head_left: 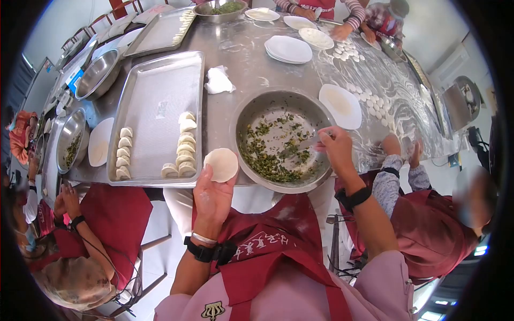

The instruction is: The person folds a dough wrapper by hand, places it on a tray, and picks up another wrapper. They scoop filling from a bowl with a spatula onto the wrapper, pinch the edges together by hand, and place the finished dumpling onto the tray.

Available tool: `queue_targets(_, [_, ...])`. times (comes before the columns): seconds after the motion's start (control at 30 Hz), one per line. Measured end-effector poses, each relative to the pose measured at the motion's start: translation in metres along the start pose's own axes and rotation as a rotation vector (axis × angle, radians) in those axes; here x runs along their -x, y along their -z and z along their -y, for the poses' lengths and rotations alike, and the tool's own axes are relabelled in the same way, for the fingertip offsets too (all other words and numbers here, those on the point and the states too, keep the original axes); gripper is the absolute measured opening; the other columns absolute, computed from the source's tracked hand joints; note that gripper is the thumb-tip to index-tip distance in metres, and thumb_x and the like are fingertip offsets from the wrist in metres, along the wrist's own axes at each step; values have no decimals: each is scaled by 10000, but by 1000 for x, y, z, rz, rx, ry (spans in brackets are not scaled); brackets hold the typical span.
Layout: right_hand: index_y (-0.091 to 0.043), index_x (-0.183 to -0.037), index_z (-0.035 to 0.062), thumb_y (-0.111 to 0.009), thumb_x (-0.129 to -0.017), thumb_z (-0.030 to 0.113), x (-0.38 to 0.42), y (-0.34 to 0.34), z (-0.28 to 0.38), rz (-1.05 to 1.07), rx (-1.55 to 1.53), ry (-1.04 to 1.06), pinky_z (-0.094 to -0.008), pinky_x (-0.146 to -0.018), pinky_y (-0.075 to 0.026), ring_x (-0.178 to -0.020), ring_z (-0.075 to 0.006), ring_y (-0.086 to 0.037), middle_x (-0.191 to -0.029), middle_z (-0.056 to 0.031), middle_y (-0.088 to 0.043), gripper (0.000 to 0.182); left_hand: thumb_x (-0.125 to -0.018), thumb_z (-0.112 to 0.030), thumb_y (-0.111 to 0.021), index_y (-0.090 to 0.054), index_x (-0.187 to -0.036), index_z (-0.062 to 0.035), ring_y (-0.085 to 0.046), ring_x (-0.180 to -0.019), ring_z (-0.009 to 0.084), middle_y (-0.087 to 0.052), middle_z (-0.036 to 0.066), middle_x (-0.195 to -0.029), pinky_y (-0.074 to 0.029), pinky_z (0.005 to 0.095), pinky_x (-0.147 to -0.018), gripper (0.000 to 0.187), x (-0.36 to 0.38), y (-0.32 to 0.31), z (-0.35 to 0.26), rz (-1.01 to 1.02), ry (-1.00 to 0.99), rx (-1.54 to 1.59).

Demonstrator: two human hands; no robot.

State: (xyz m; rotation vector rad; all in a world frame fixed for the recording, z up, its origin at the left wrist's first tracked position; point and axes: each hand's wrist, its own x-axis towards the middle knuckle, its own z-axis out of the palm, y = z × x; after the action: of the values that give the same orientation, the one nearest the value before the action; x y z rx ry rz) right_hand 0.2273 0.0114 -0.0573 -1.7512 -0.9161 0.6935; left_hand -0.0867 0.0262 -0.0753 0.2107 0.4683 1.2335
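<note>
Wrapper [221, 165], just beside the bowl [309, 111] on its left, looks light, soft and easily torn, best held gently by 1 edge, as our left hand [215, 193] does while our right hand [336, 145] pinches a tool [307, 144] over the bowl.

Our left hand [213, 195] shows its palm. Our right hand [338, 151] pinches. Both arms [376, 227] stretch forward.
</note>
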Motion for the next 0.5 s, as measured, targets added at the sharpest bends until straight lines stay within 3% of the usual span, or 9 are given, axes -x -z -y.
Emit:
queue_targets(0.17, [-620, -1041, -101, -601, -929, 58, -7, -37, -22, 132, -154, -205, -334, -644, -631, -720, -240, -701, -892, -164, -659, 195, -1032, -188, -488, -459, -1338, 62, -522, -1305, 380, -549, 211, -1361, -427, 486, -1133, 397, -3, 2, 7, -20, 22, 8])
queue_targets(0.27, [-572, -1109, -137, -556, -929, -2, -2, -56, -17, 180, -419, -441, -357, -683, -637, -744, -264, -698, -913, -190, -653, 226, -1037, -196, -485, -471, -1328, 60, -532, -1297, 381, -557, 211, -1352, -437, 484, -1123, 388, -3, 1, 6, -27, 16, 9])
queue_targets(0.5, [-543, -1090, -139, -557, -939, -17, -1, -60, -28, 202, -613, -628, -411, -773, -637, -814, -305, -672, -943, -212, -620, 194, -1042, -205, -478, -476, -1328, 64, -545, -1282, 384, -567, 216, -1341, -451, 480, -1111, 393, -3, 2, 5, -51, 18, -24])
